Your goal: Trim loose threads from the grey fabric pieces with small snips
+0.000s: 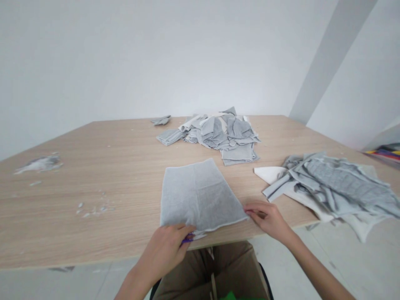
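A grey cloth [200, 193] with pale edging lies flat on the table in front of me. My left hand [170, 246] is closed around purple-handled thread snips [188, 239] at the cloth's near left edge. The snips' pale blades point right along that edge, and part of the handle is hidden by my fingers. With thumb and fingertips pinched together, my right hand [265, 216] holds the cloth's near right corner.
A heap of grey and white cloths [215, 133] lies at the back, with a small grey scrap [161, 120] left of it. Another cloth pile [337, 183] hangs over the front right edge. Lint [40, 163] and loose trimmings [96, 210] lie on the table [125, 175] at left.
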Demonstrator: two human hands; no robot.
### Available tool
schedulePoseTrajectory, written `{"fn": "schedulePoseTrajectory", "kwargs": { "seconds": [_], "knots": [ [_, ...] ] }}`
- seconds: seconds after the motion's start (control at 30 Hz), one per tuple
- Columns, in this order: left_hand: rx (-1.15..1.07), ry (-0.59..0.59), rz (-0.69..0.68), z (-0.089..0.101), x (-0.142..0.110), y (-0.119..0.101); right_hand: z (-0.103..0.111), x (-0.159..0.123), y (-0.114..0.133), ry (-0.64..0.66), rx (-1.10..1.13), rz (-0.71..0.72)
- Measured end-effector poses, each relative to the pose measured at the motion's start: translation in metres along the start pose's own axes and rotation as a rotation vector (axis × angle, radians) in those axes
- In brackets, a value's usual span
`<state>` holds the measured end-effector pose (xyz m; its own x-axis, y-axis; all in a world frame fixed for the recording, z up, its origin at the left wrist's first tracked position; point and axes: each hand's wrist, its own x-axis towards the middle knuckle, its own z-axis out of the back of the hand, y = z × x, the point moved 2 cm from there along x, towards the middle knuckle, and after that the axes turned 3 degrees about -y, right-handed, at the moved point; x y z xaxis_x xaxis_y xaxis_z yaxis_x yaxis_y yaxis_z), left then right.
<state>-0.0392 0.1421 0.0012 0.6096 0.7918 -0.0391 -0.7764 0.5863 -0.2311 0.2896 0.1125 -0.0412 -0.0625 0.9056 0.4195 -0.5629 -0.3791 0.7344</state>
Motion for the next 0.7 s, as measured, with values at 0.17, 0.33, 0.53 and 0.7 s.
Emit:
{"fn": "schedulePoseTrajectory", "kwargs": {
  "seconds": [0.17,0.33,0.53,0.7],
  "knots": [
    [-0.022,-0.006,0.025,-0.007,-0.005,0.006,0.003,0.010,0.004,0.174,-0.033,0.152],
    [-0.043,-0.024,0.027,-0.015,-0.009,0.012,0.014,0.019,0.001,0.327,-0.100,0.282],
    [-0.081,-0.023,0.048,-0.016,-0.006,0.014,0.018,0.034,0.013,0.466,-0.196,0.347],
    [-0.071,-0.022,0.053,-0.015,-0.005,0.014,0.011,0.042,0.014,0.486,-0.143,0.320]
  ]
}}
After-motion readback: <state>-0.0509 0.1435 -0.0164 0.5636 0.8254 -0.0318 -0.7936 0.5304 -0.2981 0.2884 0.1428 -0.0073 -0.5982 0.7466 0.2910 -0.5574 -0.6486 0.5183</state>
